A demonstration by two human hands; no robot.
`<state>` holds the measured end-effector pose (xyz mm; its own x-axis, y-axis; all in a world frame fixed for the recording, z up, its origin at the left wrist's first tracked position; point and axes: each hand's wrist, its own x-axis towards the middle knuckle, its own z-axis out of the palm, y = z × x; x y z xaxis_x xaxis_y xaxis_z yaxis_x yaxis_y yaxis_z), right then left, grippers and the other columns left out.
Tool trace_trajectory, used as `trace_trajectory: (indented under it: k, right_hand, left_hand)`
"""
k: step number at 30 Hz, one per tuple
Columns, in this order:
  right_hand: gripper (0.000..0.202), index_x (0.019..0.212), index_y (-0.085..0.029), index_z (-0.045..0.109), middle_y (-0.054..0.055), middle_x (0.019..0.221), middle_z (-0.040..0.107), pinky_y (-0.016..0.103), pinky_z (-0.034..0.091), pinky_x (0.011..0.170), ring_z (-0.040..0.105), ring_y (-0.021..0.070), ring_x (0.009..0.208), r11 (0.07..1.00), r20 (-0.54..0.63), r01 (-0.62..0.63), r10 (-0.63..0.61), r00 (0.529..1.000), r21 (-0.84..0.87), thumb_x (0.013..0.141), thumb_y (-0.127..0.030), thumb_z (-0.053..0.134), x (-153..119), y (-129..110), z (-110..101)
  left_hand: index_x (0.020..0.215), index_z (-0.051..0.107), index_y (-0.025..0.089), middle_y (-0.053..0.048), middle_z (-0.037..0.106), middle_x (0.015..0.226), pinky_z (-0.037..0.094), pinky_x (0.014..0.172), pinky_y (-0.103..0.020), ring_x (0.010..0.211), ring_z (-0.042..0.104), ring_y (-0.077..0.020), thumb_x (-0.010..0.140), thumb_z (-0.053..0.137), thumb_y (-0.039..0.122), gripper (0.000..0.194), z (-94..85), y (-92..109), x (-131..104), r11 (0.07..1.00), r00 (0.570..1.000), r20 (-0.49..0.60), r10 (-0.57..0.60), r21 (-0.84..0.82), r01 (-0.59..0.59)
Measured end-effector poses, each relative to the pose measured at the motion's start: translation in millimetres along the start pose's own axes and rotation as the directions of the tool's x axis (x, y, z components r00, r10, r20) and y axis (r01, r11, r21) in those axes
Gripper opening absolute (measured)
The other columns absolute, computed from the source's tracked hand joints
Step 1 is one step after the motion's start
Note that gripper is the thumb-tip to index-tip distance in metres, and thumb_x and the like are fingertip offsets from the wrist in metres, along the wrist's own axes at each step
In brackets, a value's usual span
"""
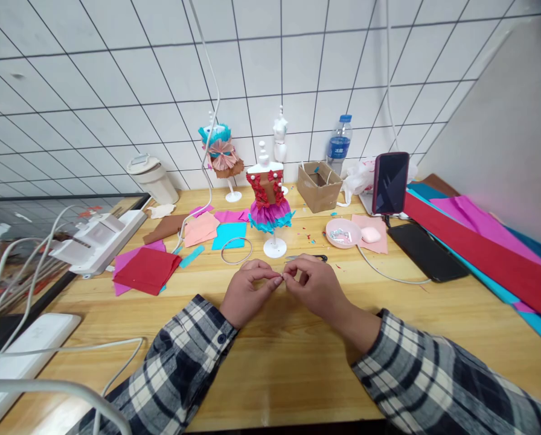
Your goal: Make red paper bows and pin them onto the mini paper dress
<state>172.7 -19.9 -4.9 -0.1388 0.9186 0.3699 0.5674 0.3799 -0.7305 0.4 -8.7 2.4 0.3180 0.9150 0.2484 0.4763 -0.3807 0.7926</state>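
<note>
My left hand (252,291) and my right hand (314,285) meet over the wooden table (275,374), thumbs and forefingers pinched tip to tip. Something tiny and pale may sit between the fingertips, too small to name. Just beyond them stands a small white dress form (275,246) wearing a paper dress (270,196) with a red and brown top, white beads and a magenta and turquoise ruffled skirt. A pair of scissors (320,258) lies partly hidden behind my right hand. Left of the dress form is a thin ring (224,257).
Coloured paper pieces (148,270) lie left; long crepe strips (479,248) lie right. Behind stand another dressed form (223,151), a bare form (280,136), a cardboard box (318,193) and a bottle (340,145). A pink dish (343,241) and phone (389,184) are at right.
</note>
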Motion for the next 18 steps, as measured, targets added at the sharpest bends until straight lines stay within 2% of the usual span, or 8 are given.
trace_trajectory:
  k: [3, 9, 14, 18]
  right_hand:
    - [0.006, 0.076, -0.020, 0.064, -0.001, 0.072, 0.062, 0.021, 0.040, 0.054, 0.050, 0.0081, 0.052, 0.999, -0.019, 0.002, -0.001, 1.000, 0.045, 0.079, -0.022, 0.060, -1.8, -1.2, 2.0]
    - [0.017, 0.093, -0.022, 0.069, 0.001, 0.081, 0.065, 0.022, 0.042, 0.058, 0.053, 0.0090, 0.059, 0.992, 0.014, 0.125, -0.126, 0.992, 0.012, 0.086, -0.023, 0.054, -6.1, -2.8, 0.8]
    - [0.021, 0.099, -0.022, 0.069, 0.003, 0.088, 0.067, 0.023, 0.046, 0.067, 0.060, 0.0123, 0.074, 0.980, 0.018, 0.191, -0.191, 0.982, -0.061, 0.088, -0.024, 0.051, -7.5, -0.7, -0.1]
    - [0.023, 0.103, -0.023, 0.068, 0.004, 0.091, 0.068, 0.024, 0.047, 0.072, 0.062, 0.0137, 0.079, 0.967, 0.039, 0.217, -0.214, 0.976, -0.132, 0.089, -0.024, 0.050, -8.3, 2.3, 0.2]
  left_hand:
    - [0.071, 0.070, 0.018, -0.004, 0.061, 0.076, 0.046, 0.072, -0.027, 0.078, 0.058, -0.0159, 0.079, 0.063, 0.028, 0.015, -1.1, 0.0, 0.1, 1.000, 0.999, -0.044, -0.006, 0.000, 0.006]
    - [0.068, 0.068, 0.016, -0.004, 0.060, 0.073, 0.047, 0.070, -0.025, 0.074, 0.058, -0.0145, 0.078, 0.061, 0.027, 0.016, -4.3, -1.6, 2.3, 0.999, 0.997, -0.077, -0.030, -0.040, 0.027]
    - [0.069, 0.068, 0.017, -0.003, 0.061, 0.073, 0.046, 0.066, -0.024, 0.072, 0.058, -0.0136, 0.075, 0.061, 0.021, 0.010, -2.6, -5.3, 3.9, 0.999, 0.994, -0.101, -0.030, 0.008, 0.031]
    - [0.071, 0.070, 0.017, -0.003, 0.062, 0.074, 0.046, 0.063, -0.023, 0.070, 0.058, -0.0130, 0.074, 0.060, 0.021, 0.011, -2.4, -6.2, 4.1, 0.999, 0.995, -0.088, -0.039, 0.025, 0.041]
